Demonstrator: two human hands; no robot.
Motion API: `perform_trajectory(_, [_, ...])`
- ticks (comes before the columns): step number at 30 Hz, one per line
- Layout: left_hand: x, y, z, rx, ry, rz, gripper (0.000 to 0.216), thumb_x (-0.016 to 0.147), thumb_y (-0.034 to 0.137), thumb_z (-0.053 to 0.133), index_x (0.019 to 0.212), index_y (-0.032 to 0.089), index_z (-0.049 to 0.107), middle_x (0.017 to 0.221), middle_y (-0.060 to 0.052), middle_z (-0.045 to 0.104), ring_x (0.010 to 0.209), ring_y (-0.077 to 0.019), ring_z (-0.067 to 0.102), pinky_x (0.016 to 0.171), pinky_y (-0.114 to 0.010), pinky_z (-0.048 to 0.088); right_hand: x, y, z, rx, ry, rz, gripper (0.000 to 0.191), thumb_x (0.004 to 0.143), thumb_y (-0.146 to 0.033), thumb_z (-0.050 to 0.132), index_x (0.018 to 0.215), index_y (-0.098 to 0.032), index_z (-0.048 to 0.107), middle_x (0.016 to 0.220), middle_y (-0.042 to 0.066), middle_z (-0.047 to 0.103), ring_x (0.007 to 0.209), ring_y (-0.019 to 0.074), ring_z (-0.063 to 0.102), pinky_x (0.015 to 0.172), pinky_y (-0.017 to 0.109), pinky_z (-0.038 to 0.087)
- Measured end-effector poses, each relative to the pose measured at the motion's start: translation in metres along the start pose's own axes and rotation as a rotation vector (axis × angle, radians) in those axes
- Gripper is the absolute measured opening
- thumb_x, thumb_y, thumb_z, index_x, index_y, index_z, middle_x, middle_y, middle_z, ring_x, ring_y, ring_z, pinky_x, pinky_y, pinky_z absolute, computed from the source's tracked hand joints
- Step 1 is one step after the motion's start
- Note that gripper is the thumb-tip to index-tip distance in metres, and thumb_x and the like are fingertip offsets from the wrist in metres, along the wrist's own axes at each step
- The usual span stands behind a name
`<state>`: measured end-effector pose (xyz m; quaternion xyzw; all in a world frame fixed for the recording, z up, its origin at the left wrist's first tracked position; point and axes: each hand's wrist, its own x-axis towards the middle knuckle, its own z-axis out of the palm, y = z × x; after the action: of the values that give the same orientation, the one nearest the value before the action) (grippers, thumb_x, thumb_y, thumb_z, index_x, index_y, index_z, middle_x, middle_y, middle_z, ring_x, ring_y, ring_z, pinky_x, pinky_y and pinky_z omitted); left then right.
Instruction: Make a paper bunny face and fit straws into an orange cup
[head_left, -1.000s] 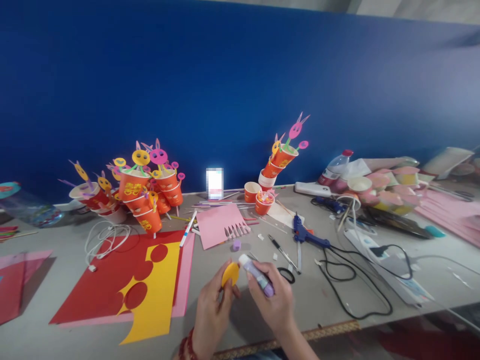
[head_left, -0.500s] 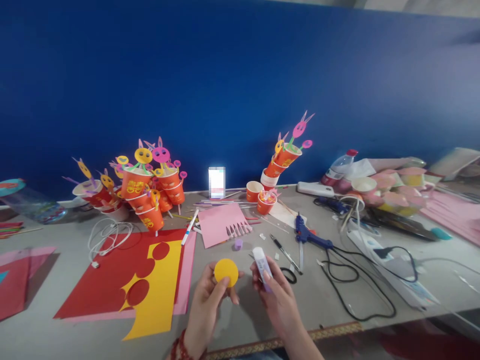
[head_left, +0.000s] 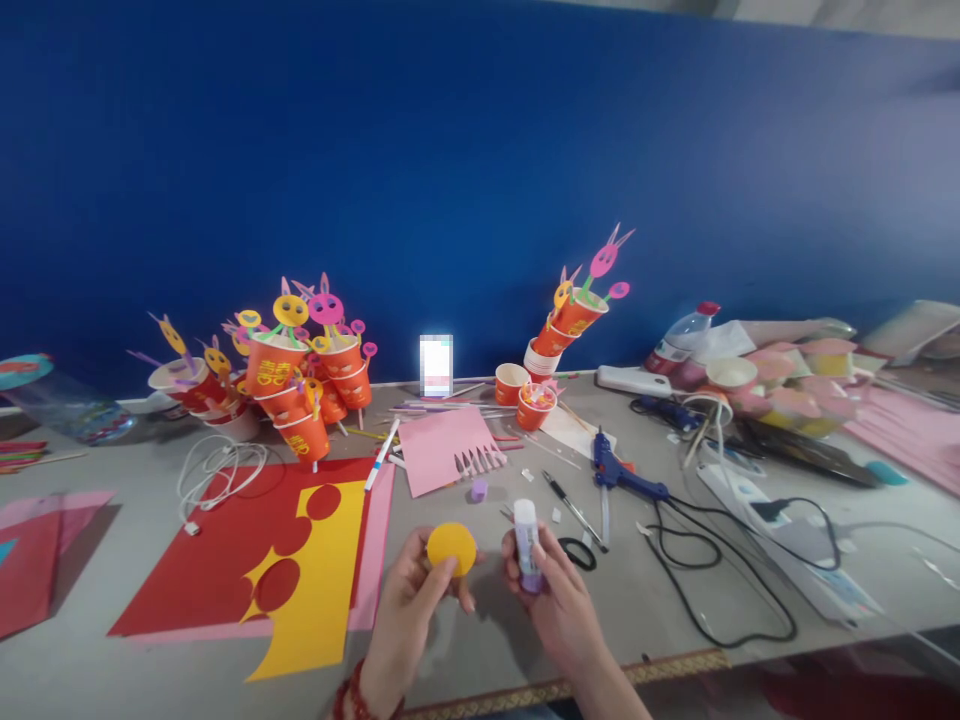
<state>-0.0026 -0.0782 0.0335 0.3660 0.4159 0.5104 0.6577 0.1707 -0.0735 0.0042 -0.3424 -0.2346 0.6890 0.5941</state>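
Between thumb and fingers, my left hand (head_left: 415, 587) pinches a yellow paper disc (head_left: 451, 548), flat face up. My right hand (head_left: 556, 598) is wrapped round a glue stick (head_left: 527, 545) with a white tip and a purple base, held nearly upright beside the disc and apart from it. A small purple cap (head_left: 479, 490) lies on the table just beyond both hands. Next to my right hand are black-handled scissors (head_left: 577, 553), their blades mostly hidden, and a pen (head_left: 574, 507).
Yellow paper with round cutouts (head_left: 319, 600) lies over red sheets (head_left: 202, 560) at left. Pink paper (head_left: 439, 450) with a notched edge is ahead. Orange paper cups (head_left: 276, 365) hold paper rabbits. A blue glue gun (head_left: 626, 475) and power strip (head_left: 780, 540), with black cables, lie right.
The glue stick has turned more upright in my right hand and sits slightly lower. My left hand and the yellow disc have barely moved.
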Motion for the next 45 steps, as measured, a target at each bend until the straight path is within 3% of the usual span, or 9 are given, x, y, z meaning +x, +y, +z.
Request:
perform_trajectory(3, [0.003,0.001,-0.015,0.177,-0.019,0.040,0.023,0.090,0.041,0.062,0.098,0.019,0.059,0.085,-0.004,0.071,0.059,-0.0135,0.061,0.066,-0.028,0.048,0.007,-0.011,-0.002,-0.053,-0.010,-0.016,0.028,0.071,-0.028,0.081,0.094,-0.023,0.065,0.080,0.001,0.064,0.065,0.0137,0.053,0.061,0.025,0.043])
perform_trajectory(7, [0.019,0.008,-0.036,0.497,-0.119,0.097,0.012,0.092,0.031,0.056,0.090,0.020,0.061,0.071,0.000,0.062,0.069,-0.0167,0.059,0.068,-0.027,0.046,0.020,-0.023,-0.001,-0.213,0.115,-0.031,0.023,0.068,-0.025,0.080,0.083,-0.020,0.064,0.069,-0.002,0.058,0.056,0.0104,0.047,0.052,0.020,0.037])
perform_trajectory(13, [0.082,0.015,-0.030,0.587,-0.244,0.193,0.011,0.076,0.019,0.066,0.086,0.020,0.062,0.101,-0.005,0.063,0.091,-0.0199,0.060,0.079,-0.030,0.047,0.026,-0.019,-0.003,-0.256,0.252,-0.093,0.025,0.069,-0.031,0.079,0.087,-0.022,0.064,0.069,-0.001,0.062,0.058,0.0121,0.048,0.051,0.021,0.038])
perform_trajectory(16, [0.111,0.002,-0.015,0.520,-0.318,0.081,0.031,0.080,0.026,0.064,0.110,0.019,0.060,0.088,-0.003,0.066,0.057,-0.0135,0.062,0.054,-0.025,0.046,0.022,-0.015,-0.007,-0.281,0.271,-0.105,0.027,0.071,-0.035,0.078,0.090,-0.022,0.064,0.068,-0.001,0.063,0.056,0.0121,0.047,0.050,0.021,0.037])
perform_trajectory(20, [0.130,-0.017,0.001,0.398,-0.394,-0.065,0.026,0.078,0.031,0.069,0.097,0.017,0.060,0.058,0.004,0.062,0.039,-0.0127,0.059,0.040,-0.019,0.034,0.017,-0.013,-0.017,-0.328,0.259,-0.138,0.030,0.074,-0.040,0.077,0.095,-0.023,0.065,0.069,-0.001,0.063,0.056,0.0123,0.047,0.051,0.022,0.037])
perform_trajectory(24, [0.128,-0.009,0.004,0.179,-0.432,-0.163,0.027,0.076,0.036,0.074,0.088,0.016,0.059,0.061,0.001,0.066,0.043,-0.0124,0.060,0.042,-0.020,0.039,0.013,-0.012,-0.026,-0.377,0.282,-0.166,0.039,0.072,-0.046,0.078,0.099,-0.022,0.064,0.068,-0.002,0.061,0.055,0.0128,0.047,0.050,0.022,0.036])
perform_trajectory(29, [0.104,0.028,-0.003,-0.171,-0.402,-0.188,0.021,0.085,0.034,0.066,0.095,0.016,0.064,0.099,-0.007,0.069,0.042,0.0005,0.040,0.045,-0.016,0.037,0.006,-0.007,-0.018,-0.430,0.128,-0.112,0.045,0.071,-0.052,0.079,0.099,-0.021,0.063,0.059,-0.005,0.053,0.049,0.0103,0.040,0.046,0.021,0.029])
perform_trajectory(37, [0.069,0.037,-0.003,-0.426,-0.333,-0.275,0.015,0.089,0.024,0.060,0.089,0.011,0.067,0.088,-0.005,0.064,0.037,0.0022,0.021,0.037,-0.013,0.028,0.011,0.000,0.002,-0.601,-0.156,-0.225,0.026,0.082,-0.044,0.069,0.091,-0.021,0.065,0.069,-0.002,0.052,0.053,0.0121,0.041,0.046,0.023,0.031])
perform_trajectory(45, [0.057,0.035,0.002,-0.458,-0.362,-0.272,0.015,0.079,0.024,0.073,0.086,0.012,0.067,0.091,-0.006,0.069,0.035,0.0047,0.024,0.038,-0.014,0.028,0.010,-0.016,0.011,-0.873,-0.217,-0.383,0.012,0.081,-0.030,0.059,0.086,-0.019,0.062,0.071,-0.001,0.054,0.062,0.0156,0.045,0.058,0.026,0.036])
